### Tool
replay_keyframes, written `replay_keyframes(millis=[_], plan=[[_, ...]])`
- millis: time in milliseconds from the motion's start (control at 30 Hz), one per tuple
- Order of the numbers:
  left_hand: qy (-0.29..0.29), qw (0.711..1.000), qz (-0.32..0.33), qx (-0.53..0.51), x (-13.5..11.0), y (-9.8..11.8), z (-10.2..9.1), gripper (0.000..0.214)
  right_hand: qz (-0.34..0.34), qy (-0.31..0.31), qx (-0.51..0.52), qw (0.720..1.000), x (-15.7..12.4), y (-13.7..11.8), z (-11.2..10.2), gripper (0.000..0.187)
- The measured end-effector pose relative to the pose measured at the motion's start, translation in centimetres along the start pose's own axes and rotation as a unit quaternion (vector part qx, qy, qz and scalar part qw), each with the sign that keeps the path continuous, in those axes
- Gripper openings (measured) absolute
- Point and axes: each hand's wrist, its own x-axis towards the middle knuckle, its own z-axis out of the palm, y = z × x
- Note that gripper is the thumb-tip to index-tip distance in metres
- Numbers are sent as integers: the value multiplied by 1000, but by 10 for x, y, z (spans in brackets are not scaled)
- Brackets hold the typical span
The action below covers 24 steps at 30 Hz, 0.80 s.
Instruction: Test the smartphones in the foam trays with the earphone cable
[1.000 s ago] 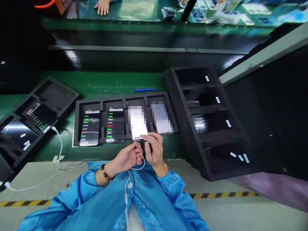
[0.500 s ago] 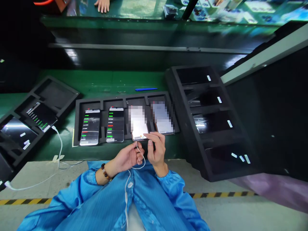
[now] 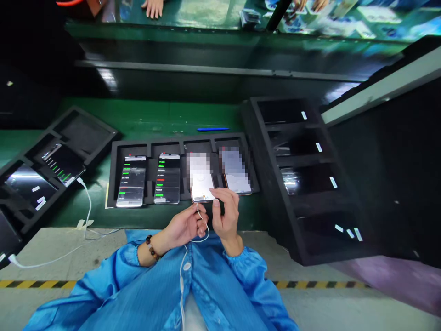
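My left hand (image 3: 188,224) pinches a thin white cable (image 3: 203,218) at the lower edge of a phone with a bright white screen (image 3: 202,186). The cable's plug end is hidden by my fingers. My right hand (image 3: 226,214) has its fingers stretched over that screen's lower right corner, at or just above the glass; contact is unclear. This phone lies in a black foam tray (image 3: 149,177). To its right sits another lit phone (image 3: 237,181). Two phones with dark screens and green and red text lines, a nearer one (image 3: 167,179) and a farther one (image 3: 131,181), lie left.
A second foam tray (image 3: 93,147) on the left holds phones, with a white charging cable (image 3: 88,202) beside it. On the right stands a raised black tray (image 3: 289,220) of dark phones with white labels. A blue pen (image 3: 212,129) lies behind the middle tray. Other people's hands show across the bench.
The whole view has shifted slightly to the right in the picture. My hands keep nearly the same pose at the white-screened phone.
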Motion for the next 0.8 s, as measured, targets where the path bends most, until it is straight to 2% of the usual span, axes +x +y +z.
replay_keyframes(millis=[67,133,267,400,567,800], plan=[[-1,1000,6,3,1,-2,2,48,16,-45,-13,999,19,-2,-1,28],[1,999,33,12,2,-6,4,49,24,-120,-37,992,48,-2,2,34],[32,994,98,31,2,-15,12,60,29,-253,-99,962,113,12,23,50],[61,991,101,68,-3,-18,15,66,48,-338,-131,931,152,28,42,51],[96,986,121,69,-9,-13,10,65,36,-346,-122,930,159,35,43,51],[84,980,114,137,-9,-11,9,68,40,-347,-116,930,159,33,40,50]])
